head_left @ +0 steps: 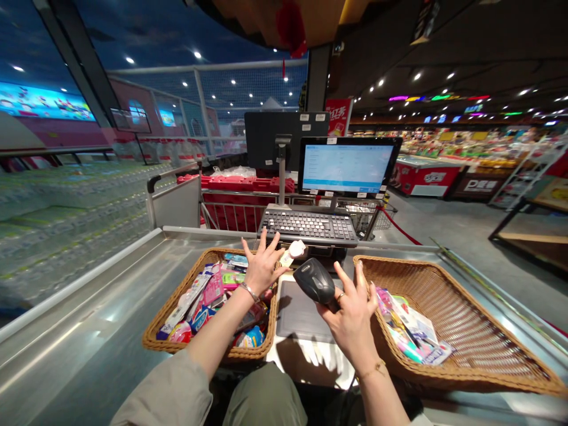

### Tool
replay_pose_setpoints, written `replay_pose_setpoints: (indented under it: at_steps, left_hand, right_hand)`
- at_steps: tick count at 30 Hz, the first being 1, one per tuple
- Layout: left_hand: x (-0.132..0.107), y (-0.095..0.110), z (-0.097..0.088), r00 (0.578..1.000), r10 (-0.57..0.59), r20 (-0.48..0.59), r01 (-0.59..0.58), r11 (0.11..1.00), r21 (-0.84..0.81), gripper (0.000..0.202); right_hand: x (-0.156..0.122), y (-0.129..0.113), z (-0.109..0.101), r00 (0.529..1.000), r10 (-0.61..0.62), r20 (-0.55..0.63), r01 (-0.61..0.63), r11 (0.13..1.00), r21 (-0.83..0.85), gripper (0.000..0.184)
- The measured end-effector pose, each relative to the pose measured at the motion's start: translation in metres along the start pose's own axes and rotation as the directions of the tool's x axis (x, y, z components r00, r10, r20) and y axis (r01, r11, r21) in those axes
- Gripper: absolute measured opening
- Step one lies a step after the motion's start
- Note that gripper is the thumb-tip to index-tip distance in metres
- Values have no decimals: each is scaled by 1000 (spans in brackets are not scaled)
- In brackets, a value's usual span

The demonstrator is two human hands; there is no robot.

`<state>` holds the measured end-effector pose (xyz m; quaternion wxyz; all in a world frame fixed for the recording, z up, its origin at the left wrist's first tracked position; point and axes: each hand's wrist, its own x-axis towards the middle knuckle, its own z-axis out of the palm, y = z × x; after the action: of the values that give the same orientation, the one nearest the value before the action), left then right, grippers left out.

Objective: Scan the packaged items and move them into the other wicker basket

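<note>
My left hand [265, 269] is spread over the right side of the left wicker basket [153, 325], its fingers apart. Just right of its fingertips is a small pale pink-and-white item [293, 251]; whether the hand touches it I cannot tell. The left basket is full of small packaged goods [213, 290]. My right hand [352, 313] holds a black barcode scanner [315, 281] by its handle, with several fingers stretched out. That hand is beside the near-left edge of the right wicker basket [470, 307], where a few small packages [412, 325] lie at its left end.
Behind the baskets are a black keyboard [308, 226] and a lit monitor [348, 165]. A grey pad [304, 310] lies between the baskets on the metal counter [102, 319]. Metal rails [231, 216] stand behind; stacked bottle packs [80, 213] are at the left.
</note>
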<state>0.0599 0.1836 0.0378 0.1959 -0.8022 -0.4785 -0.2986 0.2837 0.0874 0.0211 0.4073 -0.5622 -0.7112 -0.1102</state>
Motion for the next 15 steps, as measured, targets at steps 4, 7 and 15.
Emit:
replay_pose_setpoints:
  at_steps: [4,7,15]
  left_hand:
    - [2,5,0,1000,12,-13,-12,1000,-3,41]
    - [4,10,0,1000,20,-14,-21,1000,-8,42]
    - [13,28,-1,999,41,-28,-42,999,-34,40]
  right_hand:
    - [0,4,-1,1000,10,-20,-11,1000,-27,20]
    - [-1,7,-3,999,24,-24,-25,999,-48,21]
    - [-2,18,-12,993,85,-80,-92,992,-91,20]
